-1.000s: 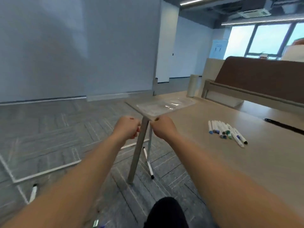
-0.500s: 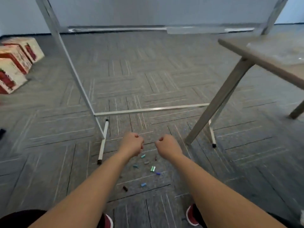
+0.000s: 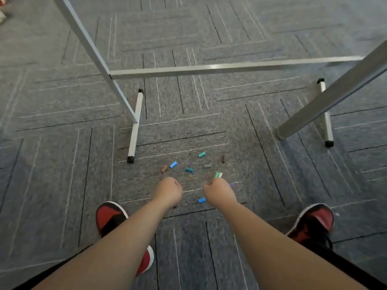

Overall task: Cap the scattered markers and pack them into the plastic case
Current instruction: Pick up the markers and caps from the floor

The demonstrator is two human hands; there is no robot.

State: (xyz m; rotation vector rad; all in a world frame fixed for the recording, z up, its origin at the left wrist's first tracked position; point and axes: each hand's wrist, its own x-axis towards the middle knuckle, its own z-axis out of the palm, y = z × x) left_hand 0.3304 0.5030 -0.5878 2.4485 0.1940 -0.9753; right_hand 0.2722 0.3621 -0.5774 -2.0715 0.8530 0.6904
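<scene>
Head view, looking straight down at the grey carpet.

- Nearest: both bare forearms reach forward. A red-and-black left shoe stands outside the left arm and a matching right shoe outside the right arm, both flat on the carpet.
- Left hand: seen from the back, fingers curled into a fist. Nothing shows from it.
- Right hand: also seen from the back, fingers curled under. Cannot tell whether they pinch anything.
- Near blue cap: on the carpet between the two hands, just beside the right wrist.
- Pair of green caps: side by side, right at the right hand's knuckles. Contact with the fingers cannot be judged.
- Beyond the hands, loose caps are scattered on the carpet, all lying on their sides and apart from one another:
  - brown cap and far blue cap, close together past the left hand
  - near teal cap, in the middle
  - grey cap, past the right hand
  - far teal cap, further out
  - dark brown cap, further out and to the right of the far teal cap
- Farther still: a white stand foot with a black end plug ends near the brown cap. A metal crossbar runs across behind the caps.
- Far right: a slanted grey table leg meets the carpet, well apart from the caps.
</scene>
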